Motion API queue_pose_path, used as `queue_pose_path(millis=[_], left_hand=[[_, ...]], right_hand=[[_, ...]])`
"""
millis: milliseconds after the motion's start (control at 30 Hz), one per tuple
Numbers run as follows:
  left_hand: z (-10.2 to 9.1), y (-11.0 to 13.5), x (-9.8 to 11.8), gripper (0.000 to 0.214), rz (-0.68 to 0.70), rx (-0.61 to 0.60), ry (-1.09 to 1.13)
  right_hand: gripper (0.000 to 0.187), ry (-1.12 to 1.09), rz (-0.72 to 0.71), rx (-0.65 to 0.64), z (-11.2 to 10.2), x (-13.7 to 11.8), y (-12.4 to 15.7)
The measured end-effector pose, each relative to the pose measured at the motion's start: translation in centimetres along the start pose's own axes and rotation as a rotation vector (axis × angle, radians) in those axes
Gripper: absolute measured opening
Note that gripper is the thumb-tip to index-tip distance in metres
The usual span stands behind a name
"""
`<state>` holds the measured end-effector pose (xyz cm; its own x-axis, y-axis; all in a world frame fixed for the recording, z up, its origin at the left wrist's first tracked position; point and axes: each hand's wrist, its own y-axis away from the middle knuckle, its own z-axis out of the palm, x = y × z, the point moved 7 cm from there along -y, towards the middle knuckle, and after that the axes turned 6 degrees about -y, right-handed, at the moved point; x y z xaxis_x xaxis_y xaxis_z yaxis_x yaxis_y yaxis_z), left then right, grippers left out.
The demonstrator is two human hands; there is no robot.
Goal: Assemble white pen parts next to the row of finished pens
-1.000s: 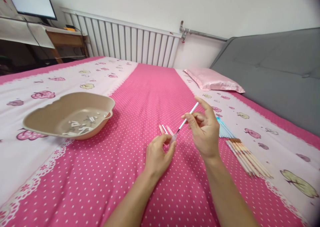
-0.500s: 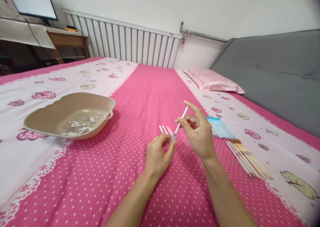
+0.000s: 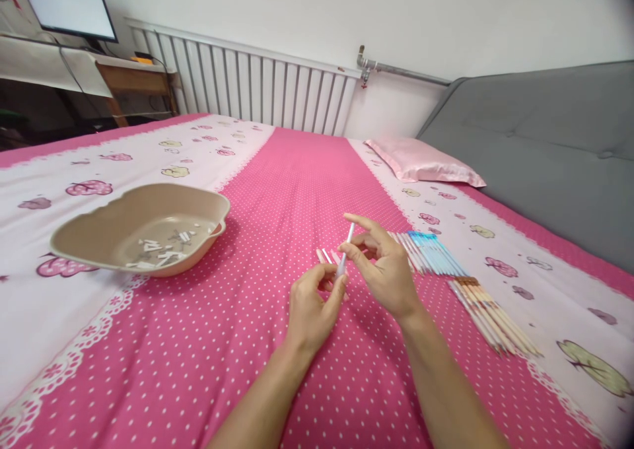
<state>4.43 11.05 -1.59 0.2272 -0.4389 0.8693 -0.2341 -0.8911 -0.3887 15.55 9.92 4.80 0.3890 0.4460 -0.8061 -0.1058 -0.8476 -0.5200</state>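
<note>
My right hand (image 3: 384,271) pinches a thin white stick-like pen refill (image 3: 346,243), held nearly upright above the pink dotted bedsheet (image 3: 277,191). My left hand (image 3: 312,307) is closed just below it, its thumb and fingers pinching a small clear cap at the stick's lower tip. A few short pink pieces (image 3: 327,256) lie on the sheet just behind my hands. To the right lie a row of blue-ended sticks (image 3: 430,251) and a row of orange-ended sticks (image 3: 488,313).
A beige scalloped bowl (image 3: 99,221) with several small white bits inside sits at the left. A pink pillow (image 3: 426,165) lies at the back right by a grey headboard (image 3: 545,152). A white radiator (image 3: 247,86) and a desk with a monitor stand behind.
My right hand has swung the stick from slanted to nearly upright and moved left and down, closer to my left hand. The stick's tip has gone further into what my left hand pinches.
</note>
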Motion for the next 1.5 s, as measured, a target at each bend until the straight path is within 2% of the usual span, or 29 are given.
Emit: queue_pose_path(millis=[167,333,467,567,633,700,767,867,967,1067,1167,1500], left_hand=[[-0.2,0.0,0.1,0.017,-0.004,0.014,0.025],[-0.3,0.0,0.1,0.018,-0.007,0.020,0.029],[-0.3,0.0,0.0,0.018,-0.017,0.021,0.029],[-0.6,-0.2,-0.1,0.019,-0.034,0.041,0.021],[-1.0,-0.3,-0.3,0.019,-0.065,0.067,0.024],[-1.5,-0.5,-0.8,0.021,-0.118,0.105,0.047],[-2.1,-0.6,-1.4,0.024,-0.174,0.158,0.085],[-2.7,-0.7,-2.1,0.025,-0.222,0.223,0.118],[-2.8,-0.8,-2.4,0.025,-0.227,0.229,0.139],[-2.7,-0.7,-2.4,0.025,-0.229,0.221,0.148],[-2.6,-0.7,-2.4,0.025,-0.234,0.222,0.152],[-2.3,-0.6,-2.3,0.026,-0.241,0.197,0.170]], right_hand=[[0.030,0.046,-0.006,-0.064,0.5,0.2,0.1],[0.029,0.064,-0.011,-0.093,0.7,0.4,0.1],[0.030,0.051,-0.007,-0.082,0.7,0.3,0.1],[0.038,0.017,0.008,-0.048,0.4,0.5,0.0],[0.040,0.028,0.045,0.001,-0.1,1.0,-0.1],[0.034,0.082,0.119,0.030,-0.7,2.1,-0.2],[0.025,0.167,0.223,-0.012,-0.7,3.4,0.0],[0.014,0.317,0.382,-0.198,0.3,5.4,0.8],[0.010,0.503,0.478,-0.340,1.2,6.7,1.8],[0.017,0.699,0.542,-0.357,1.2,7.6,2.2],[0.026,0.802,0.568,-0.357,1.2,8.3,2.3],[0.023,0.746,0.573,-0.401,1.7,9.1,2.4]])
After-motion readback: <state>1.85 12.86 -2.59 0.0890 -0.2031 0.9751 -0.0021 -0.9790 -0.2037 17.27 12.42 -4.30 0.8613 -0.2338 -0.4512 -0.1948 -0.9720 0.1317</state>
